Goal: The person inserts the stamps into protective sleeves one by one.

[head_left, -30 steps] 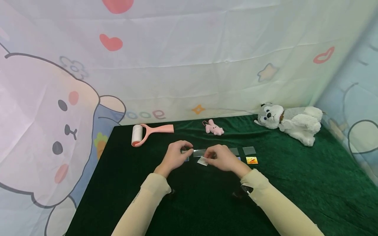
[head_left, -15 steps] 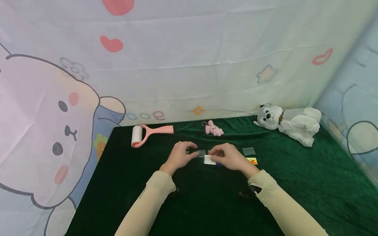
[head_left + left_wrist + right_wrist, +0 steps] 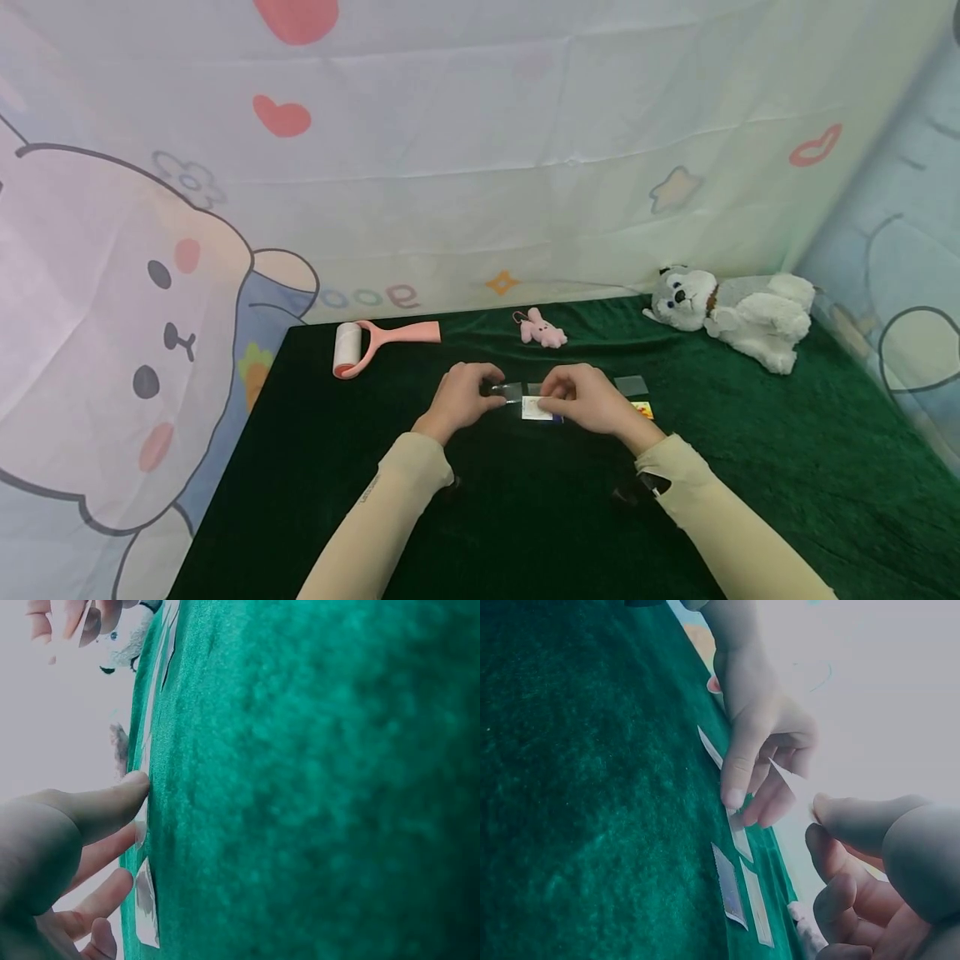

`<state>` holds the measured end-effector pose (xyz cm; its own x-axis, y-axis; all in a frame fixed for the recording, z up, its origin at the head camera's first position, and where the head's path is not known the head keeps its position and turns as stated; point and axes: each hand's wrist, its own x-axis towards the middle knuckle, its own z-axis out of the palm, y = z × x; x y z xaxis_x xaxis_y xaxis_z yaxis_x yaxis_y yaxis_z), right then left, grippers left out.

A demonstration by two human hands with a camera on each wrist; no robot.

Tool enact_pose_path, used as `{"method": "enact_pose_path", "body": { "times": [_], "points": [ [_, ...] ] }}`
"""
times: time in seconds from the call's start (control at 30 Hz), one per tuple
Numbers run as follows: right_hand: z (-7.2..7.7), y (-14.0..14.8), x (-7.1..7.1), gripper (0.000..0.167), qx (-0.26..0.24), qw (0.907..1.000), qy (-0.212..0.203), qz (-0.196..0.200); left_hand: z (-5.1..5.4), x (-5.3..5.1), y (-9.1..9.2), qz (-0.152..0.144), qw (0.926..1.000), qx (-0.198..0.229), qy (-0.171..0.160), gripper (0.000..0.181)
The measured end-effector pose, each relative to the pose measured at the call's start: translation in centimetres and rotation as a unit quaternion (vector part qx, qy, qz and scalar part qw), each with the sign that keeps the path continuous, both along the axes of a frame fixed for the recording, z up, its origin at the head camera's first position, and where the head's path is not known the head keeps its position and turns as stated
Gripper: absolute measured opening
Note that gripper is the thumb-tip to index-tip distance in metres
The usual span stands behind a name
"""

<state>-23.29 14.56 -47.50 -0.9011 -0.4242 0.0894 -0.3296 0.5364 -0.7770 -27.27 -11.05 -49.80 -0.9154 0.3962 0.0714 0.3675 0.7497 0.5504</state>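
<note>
My right hand [image 3: 588,398] pinches a small white card [image 3: 536,408] by its right side, raised above the cloth. In the right wrist view, the card [image 3: 789,776] appears nearly edge-on between thumb and finger. My left hand [image 3: 462,396] holds the left end of a small clear plastic piece [image 3: 513,392], thumb on the near side and fingers on the far side. Another clear piece lies partly behind my right hand. A blue-edged card [image 3: 557,420] shows just below the white card. In the left wrist view, a flat piece [image 3: 148,907] lies below my left fingers.
At right lie a clear piece [image 3: 632,385] and a yellow picture card [image 3: 642,409]. Farther back are a pink lint roller [image 3: 405,332], a pink rabbit charm [image 3: 543,329] and a plush dog [image 3: 738,312]. Dark green cloth [image 3: 525,517] covers the table before a printed curtain.
My right hand has shifted right with the white card, which has turned from tilted to square. My left hand has moved right, onto the end of the clear piece.
</note>
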Motion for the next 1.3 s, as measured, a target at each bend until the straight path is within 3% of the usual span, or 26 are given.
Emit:
{"method": "enact_pose_path", "body": {
  "times": [0.17,0.47,0.73,1.1,1.3],
  "points": [
    [0.0,0.3,0.1,0.009,0.001,0.9999,0.004,-0.011,0.0,-0.1,0.2,0.005,0.9999,-0.007,-0.006,0.034],
    [0.3,0.6,-0.1,0.004,0.0,0.9994,0.032,-0.013,0.9,0.2,0.5,0.013,0.9994,-0.031,-0.001,0.025],
    [0.3,0.9,-0.1,0.005,-0.005,0.9998,0.018,-0.011,0.8,0.1,0.5,0.005,0.9996,-0.027,-0.006,0.016],
    [0.7,1.3,-0.1,0.01,-0.024,0.9989,0.027,-0.03,1.4,0.2,0.0,0.018,0.9992,0.033,-0.011,0.011],
    [0.6,1.3,-0.1,0.008,-0.022,0.9978,0.041,-0.048,1.9,0.5,0.0,0.017,0.9986,0.044,-0.025,0.012]
  ]
}}
